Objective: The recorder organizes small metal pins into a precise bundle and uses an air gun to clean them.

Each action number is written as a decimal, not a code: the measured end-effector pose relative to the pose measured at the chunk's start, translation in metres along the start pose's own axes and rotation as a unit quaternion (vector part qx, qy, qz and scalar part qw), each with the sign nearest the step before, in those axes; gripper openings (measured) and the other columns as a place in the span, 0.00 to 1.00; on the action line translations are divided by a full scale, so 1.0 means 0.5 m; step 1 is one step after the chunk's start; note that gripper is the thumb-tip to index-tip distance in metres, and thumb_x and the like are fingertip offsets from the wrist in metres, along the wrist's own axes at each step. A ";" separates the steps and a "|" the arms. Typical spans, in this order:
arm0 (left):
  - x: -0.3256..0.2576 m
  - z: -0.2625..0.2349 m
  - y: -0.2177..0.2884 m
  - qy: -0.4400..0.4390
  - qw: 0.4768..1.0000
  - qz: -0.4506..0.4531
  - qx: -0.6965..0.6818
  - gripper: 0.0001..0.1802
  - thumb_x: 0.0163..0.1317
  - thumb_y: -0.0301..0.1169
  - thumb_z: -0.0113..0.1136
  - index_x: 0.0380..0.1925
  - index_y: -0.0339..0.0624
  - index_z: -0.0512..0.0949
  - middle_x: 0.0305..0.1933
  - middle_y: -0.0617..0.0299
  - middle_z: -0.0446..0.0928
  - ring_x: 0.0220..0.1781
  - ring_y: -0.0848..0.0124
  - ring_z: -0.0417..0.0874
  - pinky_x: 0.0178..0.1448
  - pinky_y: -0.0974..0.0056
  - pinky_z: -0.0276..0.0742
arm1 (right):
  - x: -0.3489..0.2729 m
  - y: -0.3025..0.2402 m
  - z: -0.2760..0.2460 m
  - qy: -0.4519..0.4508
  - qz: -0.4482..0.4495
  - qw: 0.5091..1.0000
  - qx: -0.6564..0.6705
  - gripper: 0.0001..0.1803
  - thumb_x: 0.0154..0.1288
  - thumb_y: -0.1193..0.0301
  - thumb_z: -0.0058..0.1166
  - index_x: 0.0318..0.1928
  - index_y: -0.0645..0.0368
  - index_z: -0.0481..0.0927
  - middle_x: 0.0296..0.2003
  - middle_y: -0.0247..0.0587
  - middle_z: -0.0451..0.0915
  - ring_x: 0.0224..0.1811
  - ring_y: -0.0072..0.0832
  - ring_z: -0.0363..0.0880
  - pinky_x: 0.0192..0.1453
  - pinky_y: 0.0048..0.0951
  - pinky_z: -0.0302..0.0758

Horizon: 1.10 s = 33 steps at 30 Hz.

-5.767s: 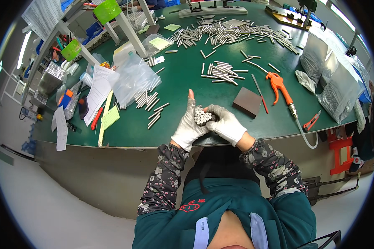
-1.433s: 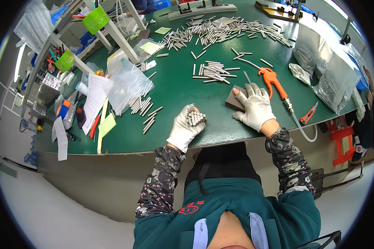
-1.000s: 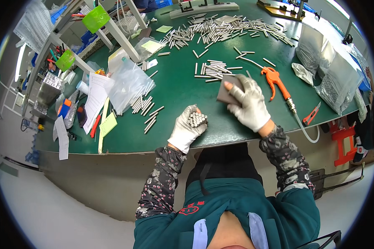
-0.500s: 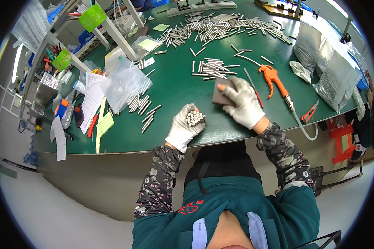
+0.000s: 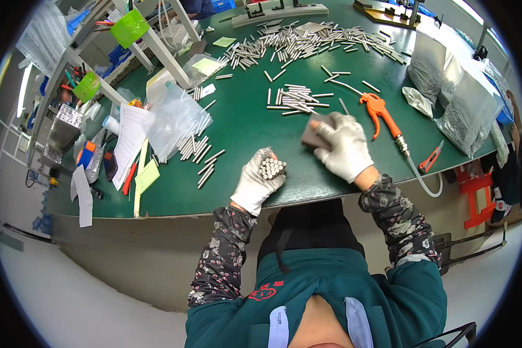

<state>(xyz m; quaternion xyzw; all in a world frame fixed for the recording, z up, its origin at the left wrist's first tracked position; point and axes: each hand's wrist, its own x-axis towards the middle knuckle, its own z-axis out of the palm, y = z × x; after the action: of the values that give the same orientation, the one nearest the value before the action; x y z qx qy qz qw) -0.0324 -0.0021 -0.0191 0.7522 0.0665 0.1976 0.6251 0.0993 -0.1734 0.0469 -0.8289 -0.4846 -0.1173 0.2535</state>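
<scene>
My left hand, in a white glove with bare fingertips, is closed round a bundle of short metal rods, their round ends facing up. To its right, my gloved right hand grips a flat brown-grey block, which looks like a sanding pad, just over the table. Beyond the block lies a small pile of loose metal rods. A thin tool with a grey tip sticks out from behind my right hand; the rest of it is hidden.
An orange air blow gun with a hose and a red cutter lie at right. Filled plastic bags stand behind them. Many rods cover the far side; more rods lie by a clear bag at left.
My right hand and the block have shifted slightly right, and the block has tilted. More of the thin tool is now covered. My left hand stays almost still with its bundle.
</scene>
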 end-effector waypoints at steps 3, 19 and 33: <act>-0.002 -0.004 -0.007 -0.006 0.999 -0.045 -0.007 0.28 0.38 0.15 0.64 0.43 0.41 0.67 0.36 0.66 0.72 0.39 0.77 0.75 0.45 0.72 0.73 | 0.006 -0.024 -0.026 0.028 -0.015 0.999 0.027 0.25 0.40 0.63 0.58 0.46 0.50 0.77 0.44 0.52 0.70 0.47 0.44 0.68 0.50 0.39 0.67; 0.001 0.004 0.020 0.005 1.000 -0.026 0.017 0.28 0.37 0.16 0.65 0.42 0.41 0.67 0.35 0.67 0.70 0.35 0.79 0.75 0.45 0.74 0.72 | 0.000 -0.010 -0.005 0.034 0.021 0.996 -0.078 0.24 0.41 0.62 0.57 0.45 0.49 0.77 0.43 0.50 0.70 0.45 0.43 0.68 0.49 0.38 0.65; 0.006 0.017 0.039 -0.006 0.955 -0.065 -0.289 0.53 0.42 0.13 0.57 0.66 0.53 0.39 0.40 0.62 0.72 0.39 0.74 0.75 0.50 0.68 0.72 | 0.048 -0.081 -0.014 0.003 0.003 0.996 -0.084 0.26 0.37 0.64 0.59 0.44 0.48 0.78 0.44 0.51 0.70 0.45 0.43 0.68 0.48 0.37 0.66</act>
<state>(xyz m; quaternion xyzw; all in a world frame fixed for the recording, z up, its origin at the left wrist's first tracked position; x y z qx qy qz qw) -0.0294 -0.0130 -0.0007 0.5346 0.0512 0.1626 0.8277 0.0769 -0.1433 0.0758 -0.8483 -0.4702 -0.1588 0.1848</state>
